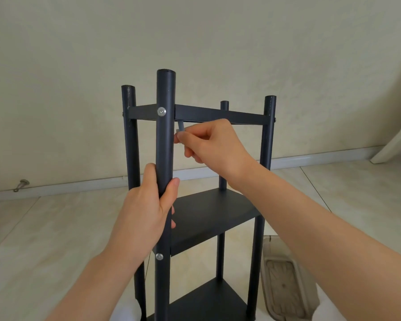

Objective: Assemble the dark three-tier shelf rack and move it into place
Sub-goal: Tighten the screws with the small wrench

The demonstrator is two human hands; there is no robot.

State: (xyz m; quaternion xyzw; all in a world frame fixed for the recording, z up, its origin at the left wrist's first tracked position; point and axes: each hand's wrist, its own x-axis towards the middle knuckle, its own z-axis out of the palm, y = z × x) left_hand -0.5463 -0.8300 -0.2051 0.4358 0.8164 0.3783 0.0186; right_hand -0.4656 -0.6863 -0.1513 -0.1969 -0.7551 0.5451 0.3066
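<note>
Left hand (pixel 146 212) grips rack post (pixel 164 144); right hand (pixel 214 142) pinches grey tool (pixel 180 126).

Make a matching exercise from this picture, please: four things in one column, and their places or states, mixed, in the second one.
1. left hand
2. right hand
3. upper screw
4. door stop

a. at the baseboard, far left
b. grips the near post
c. in the near post, level with the top shelf
d. pinches a grey key under the top shelf

Pairs: 1-b, 2-d, 3-c, 4-a.

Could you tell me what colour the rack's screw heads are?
Silver round screw heads on the dark post; head view.
</note>
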